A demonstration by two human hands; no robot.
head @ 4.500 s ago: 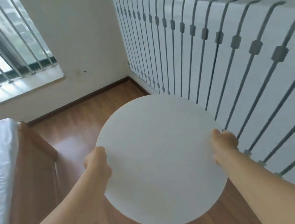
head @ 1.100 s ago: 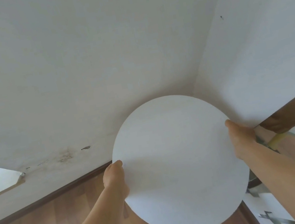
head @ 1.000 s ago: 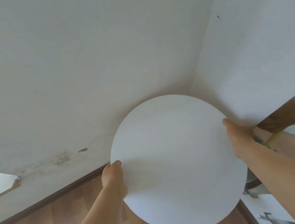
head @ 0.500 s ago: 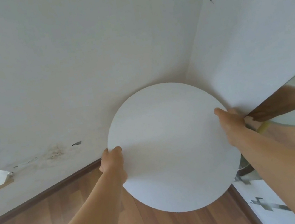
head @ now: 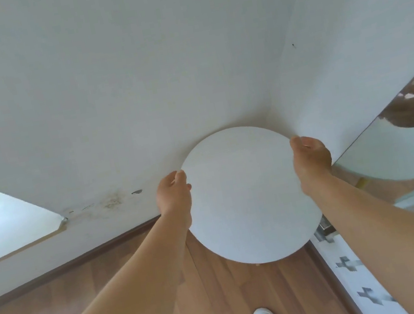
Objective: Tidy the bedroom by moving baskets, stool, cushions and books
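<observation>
You hold the round white stool (head: 248, 196) by its rim, your left hand (head: 172, 196) curled on the edge at nine o'clock, your right hand (head: 311, 157) gripping at three o'clock. It sits low in the room's corner, close to both walls; whether its legs touch the wooden floor (head: 239, 298) is hidden. At three o'clock a mirror (head: 408, 162) stands just beside it: swing right and the rim could strike the glass. No containers show.
</observation>
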